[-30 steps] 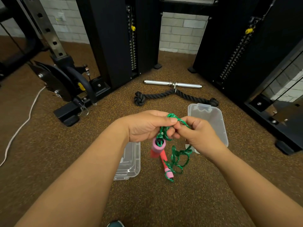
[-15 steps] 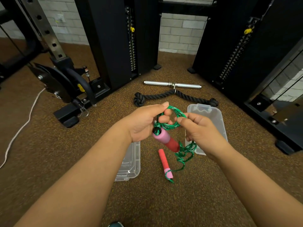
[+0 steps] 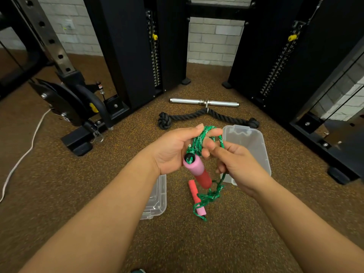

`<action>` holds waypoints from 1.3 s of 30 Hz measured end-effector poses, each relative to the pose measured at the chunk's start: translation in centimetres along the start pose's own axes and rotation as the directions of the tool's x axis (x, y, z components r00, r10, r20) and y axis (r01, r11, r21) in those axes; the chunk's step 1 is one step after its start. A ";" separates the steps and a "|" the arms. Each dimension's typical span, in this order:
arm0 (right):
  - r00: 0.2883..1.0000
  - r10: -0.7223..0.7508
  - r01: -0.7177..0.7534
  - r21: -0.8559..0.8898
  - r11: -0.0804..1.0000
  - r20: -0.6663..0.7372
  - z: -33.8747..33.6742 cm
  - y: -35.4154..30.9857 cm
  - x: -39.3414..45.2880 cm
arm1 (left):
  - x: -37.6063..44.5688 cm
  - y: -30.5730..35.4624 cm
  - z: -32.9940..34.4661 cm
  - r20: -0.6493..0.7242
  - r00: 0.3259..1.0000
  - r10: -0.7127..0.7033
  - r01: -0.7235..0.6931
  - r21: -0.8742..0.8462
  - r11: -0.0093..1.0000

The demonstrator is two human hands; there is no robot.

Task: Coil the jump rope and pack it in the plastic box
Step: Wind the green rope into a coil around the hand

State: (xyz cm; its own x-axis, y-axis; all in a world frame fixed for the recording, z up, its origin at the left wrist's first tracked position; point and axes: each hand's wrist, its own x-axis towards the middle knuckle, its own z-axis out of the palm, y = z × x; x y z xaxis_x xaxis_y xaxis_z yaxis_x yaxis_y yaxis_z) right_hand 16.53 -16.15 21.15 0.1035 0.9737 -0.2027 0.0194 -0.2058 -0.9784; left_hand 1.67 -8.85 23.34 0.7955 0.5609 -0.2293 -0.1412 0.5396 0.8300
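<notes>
The green jump rope point(image 3: 199, 141) is looped around the fingers of my left hand point(image 3: 173, 150), which also grips one pink and red handle point(image 3: 198, 171) hanging below the palm. My right hand point(image 3: 236, 162) pinches the rope strand just right of the loops. The rest of the rope trails down to the floor, tangled around the second handle point(image 3: 196, 196). The clear plastic box point(image 3: 254, 146) lies on the floor behind my right hand. Its clear lid point(image 3: 157, 200) lies on the floor, partly hidden under my left forearm.
A black knotted rope attachment point(image 3: 208, 118) and a chrome bar point(image 3: 203, 102) lie on the brown floor beyond the box. Black machine towers stand left point(image 3: 134, 46) and right point(image 3: 275, 46). A white cord point(image 3: 23, 154) runs along the floor at far left.
My left hand has turned and its fingers have spread, with more green loops wound around them. The held handle has tipped and swung lower. My right hand has moved a little right along the rope.
</notes>
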 end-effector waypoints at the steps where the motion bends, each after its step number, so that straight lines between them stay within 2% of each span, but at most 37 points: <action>1: 1.000 -0.004 0.004 -0.004 1.000 0.007 -0.1 0.0 -0.1 | -0.1 0.1 -0.1 0.007 1.000 -0.004 0.004 0.029 1.000; 6: 0.998 -0.002 0.000 -0.032 0.999 -0.056 -1.1 0.4 -0.2 | -0.7 0.7 -0.5 0.011 0.999 -0.050 0.049 0.075 0.996; 10: 0.982 -0.011 -0.029 -0.206 0.978 -0.189 -1.4 1.5 0.2 | -1.0 1.1 -1.1 -0.036 0.999 -0.021 0.023 0.045 0.999; 11: 0.981 -0.031 -0.029 -0.304 0.952 -0.192 -1.3 1.8 0.1 | -1.1 1.2 -1.1 -0.047 0.999 -0.005 0.007 0.043 0.999; 13: 0.988 -0.089 0.007 -0.552 0.834 -0.123 -1.1 2.1 -0.3 | -1.1 1.1 -1.2 -0.075 0.997 0.025 -0.018 0.087 0.996; 15: 0.991 -0.132 0.095 -0.682 0.725 -0.002 -0.5 1.8 -0.8 | -1.2 0.9 -1.0 -0.112 0.993 0.049 -0.029 0.175 0.984; 18: 0.967 -0.193 0.253 -0.732 0.632 0.167 0.3 0.5 -1.6 | -1.1 0.7 -0.8 -0.162 0.984 0.070 -0.023 0.276 0.961; 21: 0.942 -0.222 0.336 -0.748 0.572 0.253 0.4 -0.6 -2.1 | -0.9 0.9 -0.8 -0.190 0.979 0.074 -0.006 0.337 0.942; 23: 0.933 -0.250 0.360 -0.720 0.593 0.260 0.2 -1.4 -2.3 | -0.8 1.0 -1.0 -0.196 0.979 0.057 0.027 0.396 0.918; 26: 0.948 -0.271 0.317 -0.568 0.760 0.166 -0.3 -2.5 -2.3 | -0.7 0.7 -1.5 -0.207 0.978 0.026 0.105 0.593 0.798; 28: 0.959 -0.270 0.276 -0.471 0.838 0.083 -0.8 -2.9 -1.9 | -0.7 0.6 -1.3 -0.186 0.983 -0.003 0.121 0.625 0.771; 35: 0.957 -0.289 0.254 -0.443 0.860 -0.011 -1.8 -2.2 -0.5 | -1.5 1.3 0.1 0.010 0.977 -0.214 0.145 0.704 0.695; 37: 0.963 -0.267 0.233 -0.388 0.892 -0.036 -1.7 -2.0 -0.2 | -1.6 1.3 -0.1 0.019 0.976 -0.215 0.134 0.727 0.674; 39: 0.976 -0.216 0.201 -0.268 0.942 -0.030 -1.7 -2.1 -0.1 | -1.4 1.3 -0.4 0.017 0.989 -0.147 0.096 0.687 0.720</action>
State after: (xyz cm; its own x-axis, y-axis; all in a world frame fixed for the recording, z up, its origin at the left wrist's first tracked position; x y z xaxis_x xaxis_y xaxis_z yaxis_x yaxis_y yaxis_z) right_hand 18.18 -16.03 23.26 0.1262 0.9919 0.0152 0.3055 -0.0243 -0.9519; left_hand 0.13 -8.73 24.55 0.8173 0.4648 -0.3405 0.3794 0.0106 0.9252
